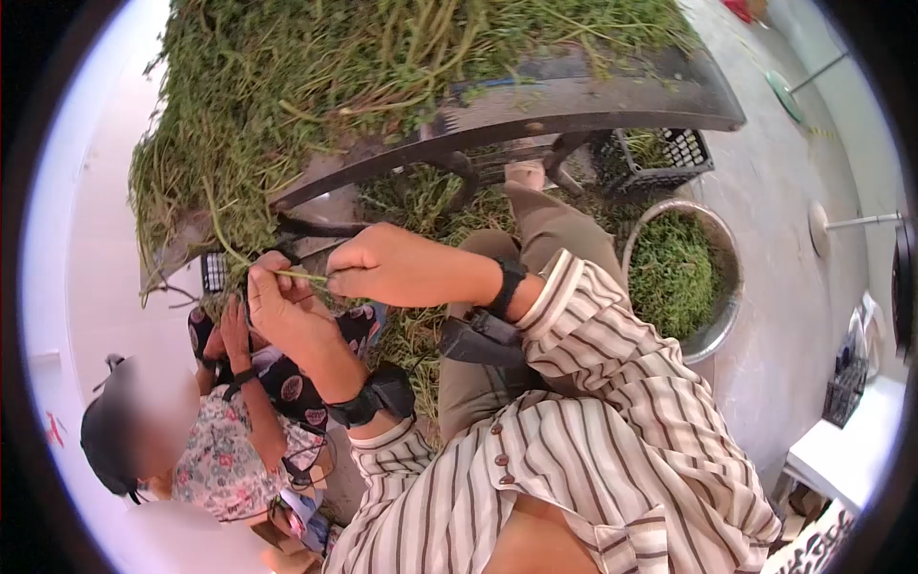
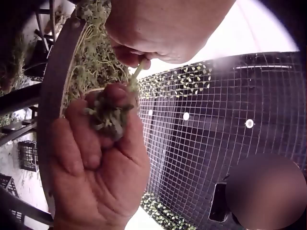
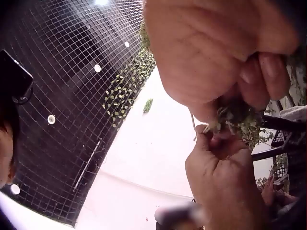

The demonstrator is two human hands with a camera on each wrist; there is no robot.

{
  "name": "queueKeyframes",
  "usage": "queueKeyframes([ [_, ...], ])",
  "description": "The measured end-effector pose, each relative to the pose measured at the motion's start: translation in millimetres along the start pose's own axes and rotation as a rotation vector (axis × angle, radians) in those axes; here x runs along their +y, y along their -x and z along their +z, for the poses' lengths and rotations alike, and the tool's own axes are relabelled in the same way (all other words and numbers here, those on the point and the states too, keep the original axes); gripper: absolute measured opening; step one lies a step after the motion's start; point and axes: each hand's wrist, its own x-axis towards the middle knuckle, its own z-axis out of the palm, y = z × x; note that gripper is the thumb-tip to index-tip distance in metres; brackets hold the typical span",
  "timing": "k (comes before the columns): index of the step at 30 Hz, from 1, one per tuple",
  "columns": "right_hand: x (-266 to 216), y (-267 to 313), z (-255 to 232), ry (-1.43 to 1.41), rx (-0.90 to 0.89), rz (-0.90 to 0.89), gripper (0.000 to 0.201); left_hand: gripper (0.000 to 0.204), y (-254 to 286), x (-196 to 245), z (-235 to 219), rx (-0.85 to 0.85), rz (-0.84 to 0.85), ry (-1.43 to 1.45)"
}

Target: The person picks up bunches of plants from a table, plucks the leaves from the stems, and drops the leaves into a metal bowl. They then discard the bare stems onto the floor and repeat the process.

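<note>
1. The person's left hand (image 1: pixel 287 306) is raised in front of the table edge, its fingers curled round a small clump of green sprigs (image 2: pixel 109 115) held against the palm; the left wrist view shows the leafy bits bunched between thumb and fingers.
2. The right hand (image 1: pixel 406 266) sits just beside the left, knuckles up, pinching a thin green stem (image 1: pixel 301 275) that runs across from the left hand's fingers to its own.
3. From the right wrist view the two hands meet at the clump; the right fingertips (image 3: pixel 261 72) press into the greenery, though it is too blurred and close to tell which finger does the pinching.
4. Just above the hands, a big heap of cut herbs (image 1: pixel 316 77) lies on a dark table (image 1: pixel 593 96), strands hanging over its near edge.
5. To the right, on the floor, stands a metal basin (image 1: pixel 724 316) filled with picked greens, and beyond it a black plastic crate (image 1: pixel 669 158) with more greens inside.
6. Both wrists carry dark bands, and the sleeves are striped.
7. Another person in a floral top (image 1: pixel 234 440) sits low on the left, hands up near the table's edge.
</note>
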Motion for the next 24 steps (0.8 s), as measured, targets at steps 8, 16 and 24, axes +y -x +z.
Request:
queueKeyframes([
  [8, 19, 19, -1, 0.403, 0.306, -0.031, 0.021, 0.020, 13, -17, 14, -0.203, -0.007, 0.051],
  [16, 3, 36, 9, -0.384, 0.261, 0.028, 0.014, 0.017, 7, -13, 9, -0.577, -0.525, 0.824],
  [24, -38, 72, -55, -1.290, 0.464, -0.120, 0.025, 0.011, 16, 12, 13, -0.574, -0.649, 1.130],
])
